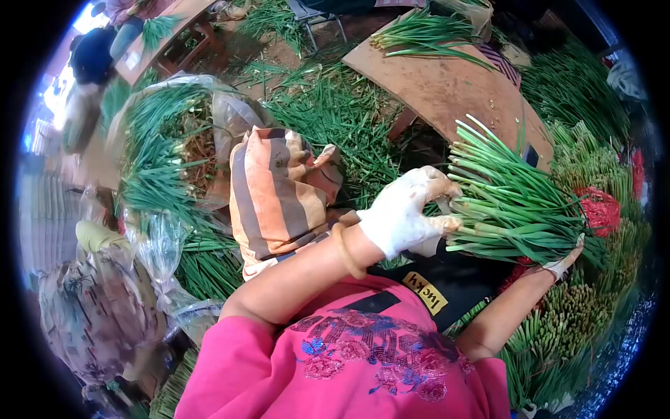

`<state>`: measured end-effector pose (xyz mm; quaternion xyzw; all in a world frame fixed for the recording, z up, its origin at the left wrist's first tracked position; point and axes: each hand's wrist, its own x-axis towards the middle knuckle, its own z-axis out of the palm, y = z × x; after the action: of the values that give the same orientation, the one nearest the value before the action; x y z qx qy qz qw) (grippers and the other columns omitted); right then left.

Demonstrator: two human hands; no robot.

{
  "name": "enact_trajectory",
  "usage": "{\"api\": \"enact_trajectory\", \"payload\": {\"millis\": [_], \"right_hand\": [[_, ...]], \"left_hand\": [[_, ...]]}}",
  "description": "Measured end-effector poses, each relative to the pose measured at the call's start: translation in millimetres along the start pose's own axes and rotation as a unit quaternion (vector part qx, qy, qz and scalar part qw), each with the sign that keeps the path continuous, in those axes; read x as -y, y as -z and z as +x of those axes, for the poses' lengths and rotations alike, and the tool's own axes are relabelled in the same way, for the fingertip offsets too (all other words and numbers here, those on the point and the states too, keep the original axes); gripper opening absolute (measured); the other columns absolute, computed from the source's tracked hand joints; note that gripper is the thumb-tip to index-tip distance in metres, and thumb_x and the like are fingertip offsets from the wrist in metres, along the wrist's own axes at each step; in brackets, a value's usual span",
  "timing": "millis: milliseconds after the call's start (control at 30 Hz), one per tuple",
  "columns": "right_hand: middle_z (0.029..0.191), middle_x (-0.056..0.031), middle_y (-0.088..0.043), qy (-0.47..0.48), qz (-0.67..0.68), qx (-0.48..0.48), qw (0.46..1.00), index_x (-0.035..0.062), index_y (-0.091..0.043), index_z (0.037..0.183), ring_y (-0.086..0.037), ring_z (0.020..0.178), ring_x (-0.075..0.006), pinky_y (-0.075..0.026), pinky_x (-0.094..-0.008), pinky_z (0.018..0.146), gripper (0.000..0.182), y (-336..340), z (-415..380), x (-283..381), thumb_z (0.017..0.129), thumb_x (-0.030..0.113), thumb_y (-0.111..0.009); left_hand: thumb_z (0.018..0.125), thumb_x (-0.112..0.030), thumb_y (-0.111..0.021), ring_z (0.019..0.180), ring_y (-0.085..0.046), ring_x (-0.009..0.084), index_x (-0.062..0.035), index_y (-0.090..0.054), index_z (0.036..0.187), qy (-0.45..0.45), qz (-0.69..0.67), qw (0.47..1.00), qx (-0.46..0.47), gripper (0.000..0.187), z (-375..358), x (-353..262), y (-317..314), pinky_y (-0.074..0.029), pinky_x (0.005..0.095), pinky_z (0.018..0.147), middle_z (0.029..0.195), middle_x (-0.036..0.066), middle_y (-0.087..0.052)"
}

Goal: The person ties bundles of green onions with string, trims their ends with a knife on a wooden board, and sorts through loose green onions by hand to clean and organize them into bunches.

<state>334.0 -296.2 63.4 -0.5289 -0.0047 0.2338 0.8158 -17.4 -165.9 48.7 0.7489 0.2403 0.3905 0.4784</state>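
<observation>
A thick bunch of green stalks (516, 195) lies across my right hand (564, 264), which holds it from below near its leafy end. Most of that hand is behind the bunch; a gloved thumb or finger shows at the edge. My left hand (415, 209), in a white glove with bare-looking fingertips, is beside the pale ends of the stalks. Its fingers are spread and curved, with nothing visible between them. Red netting or string (599, 211) is just past the leafy end of the bunch.
A wooden table (453, 91) bears another bunch (426, 33). Stacked stalks (593, 307) fill the right side. Loose greens (335, 119) litter the ground. A plastic-lined pile (160, 146) is at the left, near a seated person (98, 314). Other people are at the upper left.
</observation>
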Motion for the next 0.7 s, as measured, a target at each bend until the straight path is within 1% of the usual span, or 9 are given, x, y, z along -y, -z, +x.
{"api": "enact_trajectory", "payload": {"millis": [33,100,167,200,300,433,467,600,700], "right_hand": [[0.134,-0.0133,-0.049,0.001,0.013,0.024,1.0,0.0072,-0.05,0.131,-0.048,0.119,-0.0315,-0.038,-0.0481,0.1,0.058,8,11,-4,0.087,0.046,-0.044],[0.135,-0.0139,-0.048,0.003,0.021,0.045,0.999,0.0066,-0.049,0.132,-0.047,0.12,-0.0319,-0.038,-0.0486,0.101,0.059,17,21,-6,0.087,0.045,-0.044],[0.135,-0.0141,-0.048,0.006,0.005,0.043,0.999,0.006,-0.048,0.133,-0.047,0.12,-0.0323,-0.038,-0.049,0.101,0.061,18,20,-6,0.086,0.045,-0.043],[0.135,-0.0137,-0.048,0.017,0.008,0.057,0.998,0.006,-0.046,0.134,-0.048,0.119,-0.0324,-0.038,-0.0493,0.101,0.062,15,16,-6,0.087,0.045,-0.044],[0.135,-0.0128,-0.048,-0.001,-0.017,0.021,1.0,0.0065,-0.045,0.135,-0.048,0.119,-0.032,-0.038,-0.0488,0.101,0.063,2,2,-3,0.086,0.046,-0.046],[0.131,-0.0116,-0.051,0.01,-0.04,0.016,0.999,0.0069,-0.05,0.13,-0.051,0.114,-0.0317,-0.04,-0.0479,0.098,0.06,7,13,-1,0.085,0.047,-0.051],[0.129,-0.0111,-0.053,-0.008,-0.037,0.032,0.999,0.0073,-0.052,0.127,-0.052,0.112,-0.0313,-0.041,-0.0475,0.096,0.059,9,15,-2,0.084,0.047,-0.053],[0.125,-0.0105,-0.056,-0.017,-0.021,-0.008,1.0,0.007,-0.054,0.125,-0.054,0.109,-0.0301,-0.043,-0.0469,0.094,0.057,4,16,-9,0.083,0.046,-0.056],[0.124,-0.0106,-0.057,-0.015,0.019,0.045,0.999,0.0065,-0.055,0.124,-0.054,0.109,-0.0301,-0.043,-0.0469,0.093,0.056,20,36,-11,0.083,0.045,-0.057]], "left_hand": [[0.075,-0.022,-0.071,0.085,-0.06,0.0241,-0.0035,-0.064,0.095,0.039,-0.032,0.998,0.023,0.028,4,2,-2,-0.049,0.033,0.077,0.088,0.01,-0.061],[0.076,-0.007,-0.069,0.073,-0.055,0.0085,-0.0034,-0.062,0.088,0.127,-0.179,0.976,0.002,0.014,9,6,-14,-0.047,0.0228,0.065,0.084,0.002,-0.058],[0.076,-0.003,-0.068,0.072,-0.051,0.0053,-0.0041,-0.059,0.087,0.204,-0.217,0.954,0.041,0.015,13,11,-17,-0.046,0.0205,0.064,0.082,-0.001,-0.056],[0.075,-0.001,-0.067,0.07,-0.05,0.0051,-0.0052,-0.054,0.094,0.213,-0.277,0.936,0.048,0.023,12,16,-20,-0.044,0.0207,0.062,0.08,-0.003,-0.053],[0.074,0.001,-0.065,0.068,-0.048,0.0052,-0.0066,-0.051,0.101,0.153,-0.234,0.958,0.062,0.032,8,26,-26,-0.043,0.0214,0.06,0.077,-0.004,-0.051],[0.072,0.001,-0.065,0.066,-0.048,0.0087,-0.0071,-0.049,0.101,0.179,-0.097,0.975,0.086,0.034,6,19,-15,-0.043,0.0243,0.06,0.074,-0.001,-0.05],[0.071,-0.002,-0.066,0.064,-0.057,0.0179,-0.007,-0.049,0.101,0.131,-0.019,0.988,0.08,0.035,4,24,-15,-0.047,0.0308,0.06,0.074,0.006,-0.056],[0.073,-0.005,-0.063,0.075,-0.064,0.0338,-0.0075,-0.049,0.102,0.035,0.131,0.981,0.138,0.032,6,15,11,-0.051,0.0405,0.065,0.082,0.015,-0.064],[0.077,-0.005,-0.059,0.069,-0.063,0.0323,-0.0081,-0.049,0.101,0.013,0.17,0.972,0.159,0.027,7,27,37,-0.051,0.0391,0.06,0.074,0.013,-0.061]]}}
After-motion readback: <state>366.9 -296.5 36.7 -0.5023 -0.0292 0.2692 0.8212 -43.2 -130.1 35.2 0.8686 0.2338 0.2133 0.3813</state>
